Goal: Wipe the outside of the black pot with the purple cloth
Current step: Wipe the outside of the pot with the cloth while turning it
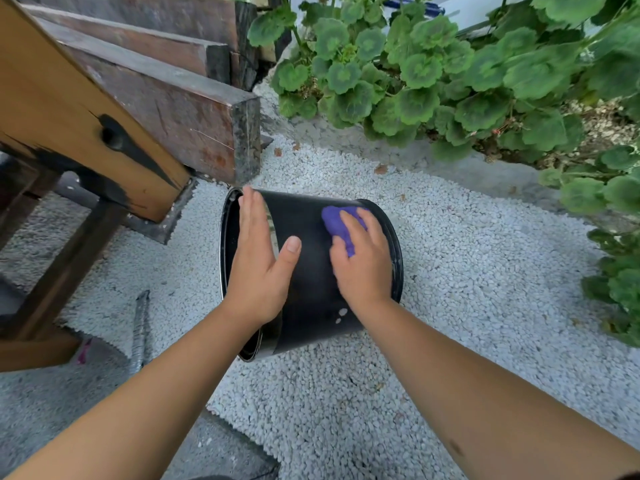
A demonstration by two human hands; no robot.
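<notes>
The black pot [308, 289] lies on its side on white gravel, its open mouth turned left. My left hand [258, 261] rests flat on the pot's wall near the rim, fingers straight and thumb spread. My right hand [363, 261] presses the bunched purple cloth [334, 221] against the pot's wall near its base end. The cloth shows beyond and between my fingers; most of it is hidden under the hand. A few pale specks mark the pot's near side.
A wooden beam [69, 109] and dark timber blocks [180, 109] stand close on the left, just behind the pot's mouth. Green leafy plants [433, 74] fill the back and right. A metal rod [140, 330] lies on the gravel [485, 289] at lower left.
</notes>
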